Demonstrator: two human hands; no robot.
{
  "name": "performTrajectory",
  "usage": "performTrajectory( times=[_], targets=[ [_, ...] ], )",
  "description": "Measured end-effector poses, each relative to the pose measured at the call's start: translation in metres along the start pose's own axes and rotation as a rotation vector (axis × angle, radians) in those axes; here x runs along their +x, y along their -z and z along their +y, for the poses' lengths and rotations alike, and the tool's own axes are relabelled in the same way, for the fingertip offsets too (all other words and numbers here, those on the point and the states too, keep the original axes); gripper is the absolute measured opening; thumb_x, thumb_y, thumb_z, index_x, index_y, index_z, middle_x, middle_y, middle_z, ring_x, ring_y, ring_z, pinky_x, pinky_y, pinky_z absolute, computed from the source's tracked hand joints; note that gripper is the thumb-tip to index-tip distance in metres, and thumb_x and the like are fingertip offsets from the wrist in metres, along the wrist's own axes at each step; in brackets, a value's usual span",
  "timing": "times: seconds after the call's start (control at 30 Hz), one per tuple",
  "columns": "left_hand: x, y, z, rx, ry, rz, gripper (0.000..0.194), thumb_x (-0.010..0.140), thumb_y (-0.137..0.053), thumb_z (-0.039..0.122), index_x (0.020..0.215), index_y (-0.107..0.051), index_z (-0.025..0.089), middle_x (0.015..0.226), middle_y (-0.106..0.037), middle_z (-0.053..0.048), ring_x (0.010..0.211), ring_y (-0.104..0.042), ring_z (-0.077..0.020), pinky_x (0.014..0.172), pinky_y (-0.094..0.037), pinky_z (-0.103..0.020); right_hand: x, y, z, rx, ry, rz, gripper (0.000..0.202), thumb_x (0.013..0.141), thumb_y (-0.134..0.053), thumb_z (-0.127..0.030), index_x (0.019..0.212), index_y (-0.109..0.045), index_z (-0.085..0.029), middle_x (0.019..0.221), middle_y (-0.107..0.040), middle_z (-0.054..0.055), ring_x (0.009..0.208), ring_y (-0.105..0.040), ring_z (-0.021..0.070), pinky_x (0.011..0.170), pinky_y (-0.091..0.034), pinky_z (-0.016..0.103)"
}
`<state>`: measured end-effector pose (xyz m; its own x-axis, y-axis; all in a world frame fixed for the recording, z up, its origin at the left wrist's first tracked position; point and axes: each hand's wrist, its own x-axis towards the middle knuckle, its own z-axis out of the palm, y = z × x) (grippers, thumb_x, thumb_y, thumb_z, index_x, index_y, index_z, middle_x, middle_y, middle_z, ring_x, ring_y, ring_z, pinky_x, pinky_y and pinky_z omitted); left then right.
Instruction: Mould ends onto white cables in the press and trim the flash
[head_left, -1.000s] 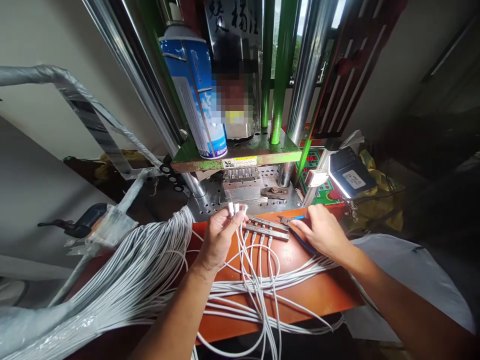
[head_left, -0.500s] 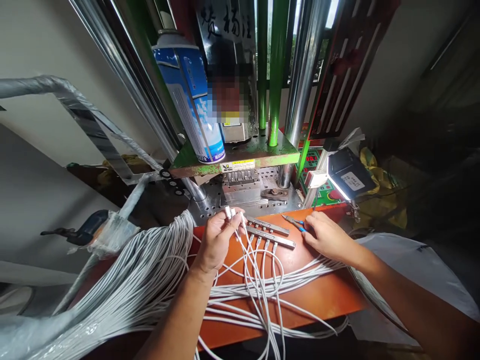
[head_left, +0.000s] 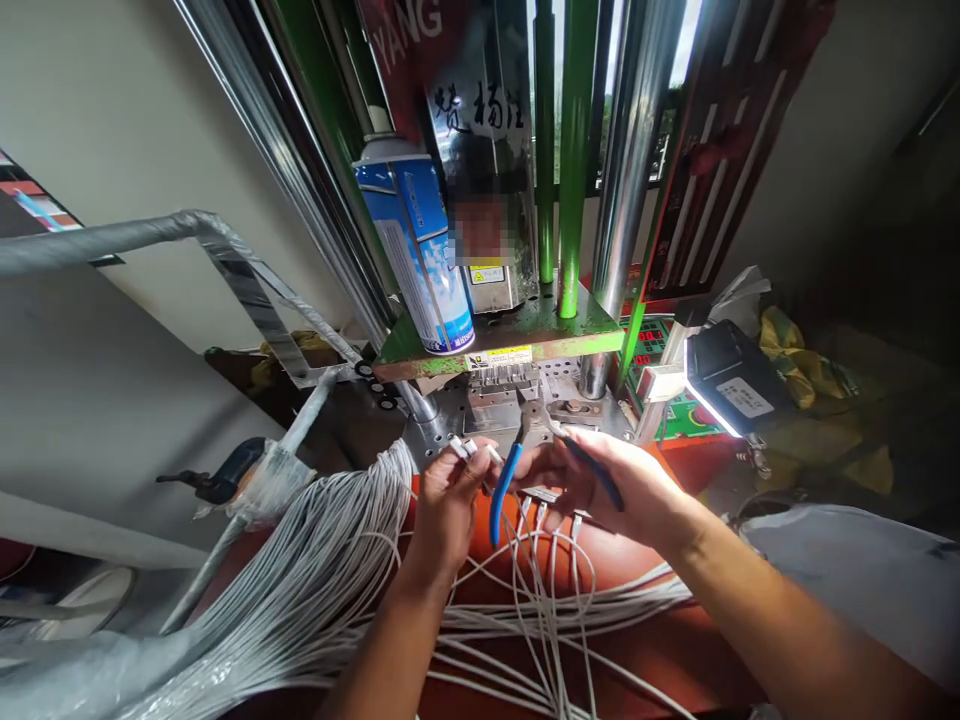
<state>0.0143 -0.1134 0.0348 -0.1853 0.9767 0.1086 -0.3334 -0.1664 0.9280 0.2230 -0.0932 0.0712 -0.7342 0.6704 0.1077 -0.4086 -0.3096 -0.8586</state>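
My left hand (head_left: pixel 448 500) is closed on several white cable connectors (head_left: pixel 459 447), their moulded ends sticking up past the thumb. My right hand (head_left: pixel 630 480) holds diagonal cutters (head_left: pixel 534 428) with blue handles, the metal jaws pointing up and away from me. The handles are spread, and the cutters stand just right of the connectors. Beneath my right hand, a metal mould bar (head_left: pixel 541 493) with cable ends in it is mostly covered. White cables (head_left: pixel 551 610) trail down from it over the orange bench (head_left: pixel 637 650).
A press with a green plate (head_left: pixel 502 350) stands ahead, a blue aerosol can (head_left: pixel 420 250) on it. Below is a metal mould (head_left: pixel 504 395). A thick cable bundle (head_left: pixel 300 560) lies left. A lamp (head_left: pixel 731 385) and green control panel (head_left: pixel 679 415) stand right.
My right hand has lifted the cutters from the bench and brought them left, beside the connectors in my left hand. The view has shifted, so the scene sits lower and further right.
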Motion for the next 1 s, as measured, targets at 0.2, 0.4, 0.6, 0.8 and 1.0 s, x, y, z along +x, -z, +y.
performTrajectory(
  times=[0.2, 0.4, 0.6, 0.8, 1.0],
  targets=[
    [0.002, 0.003, -0.007, 0.051, -0.044, 0.011, 0.028, 0.084, -0.086, 0.043, 0.094, -0.078, 0.018, 0.08, -0.07, -0.004, 0.071, -0.06, -0.0142, 0.067, -0.049, -0.025, 0.003, -0.001, 0.017, 0.017, 0.12, 0.065, 0.019, 0.089, -0.076, -0.046, 0.09, -0.075, -0.027, 0.129, -0.072, 0.006, 0.126, -0.061, 0.0311, 0.113, -0.047, 0.05],
    [-0.001, 0.005, -0.011, 0.106, -0.072, 0.019, 0.026, 0.092, -0.08, 0.042, 0.1, -0.077, 0.018, 0.077, -0.067, -0.002, 0.07, -0.057, -0.0136, 0.067, -0.047, -0.025, -0.014, 0.014, 0.012, 0.078, 0.015, 0.151, 0.032, 0.095, -0.068, -0.056, 0.109, -0.07, -0.027, 0.12, -0.071, 0.01, 0.098, -0.072, 0.0274, 0.07, -0.062, 0.038],
    [-0.004, 0.002, -0.011, 0.165, -0.171, 0.001, 0.016, 0.098, -0.072, 0.036, 0.1, -0.075, 0.021, 0.076, -0.065, -0.001, 0.069, -0.057, -0.0138, 0.062, -0.044, -0.025, -0.018, 0.019, 0.025, -0.711, 0.163, 0.362, 0.032, 0.107, -0.05, -0.055, 0.088, -0.055, -0.029, 0.075, -0.06, 0.0, 0.063, -0.052, 0.0176, 0.057, -0.046, 0.031],
    [-0.01, 0.003, -0.014, 0.252, -0.217, -0.024, 0.016, 0.099, -0.071, 0.037, 0.103, -0.075, 0.023, 0.084, -0.07, -0.003, 0.071, -0.06, -0.0166, 0.069, -0.049, -0.029, -0.012, 0.017, 0.041, -1.3, 0.401, 0.478, 0.044, 0.108, -0.047, -0.046, 0.068, -0.051, -0.028, 0.076, -0.05, 0.005, 0.07, -0.043, 0.0216, 0.062, -0.036, 0.036],
    [-0.014, -0.004, -0.01, 0.345, -0.277, -0.038, 0.017, 0.1, -0.069, 0.039, 0.099, -0.075, 0.023, 0.078, -0.069, -0.002, 0.068, -0.061, -0.0186, 0.069, -0.05, -0.031, -0.011, 0.015, 0.044, -1.567, 0.463, 0.478, 0.041, 0.107, -0.052, -0.043, 0.069, -0.052, -0.027, 0.085, -0.055, 0.008, 0.081, -0.043, 0.025, 0.068, -0.039, 0.04]
  ],
)
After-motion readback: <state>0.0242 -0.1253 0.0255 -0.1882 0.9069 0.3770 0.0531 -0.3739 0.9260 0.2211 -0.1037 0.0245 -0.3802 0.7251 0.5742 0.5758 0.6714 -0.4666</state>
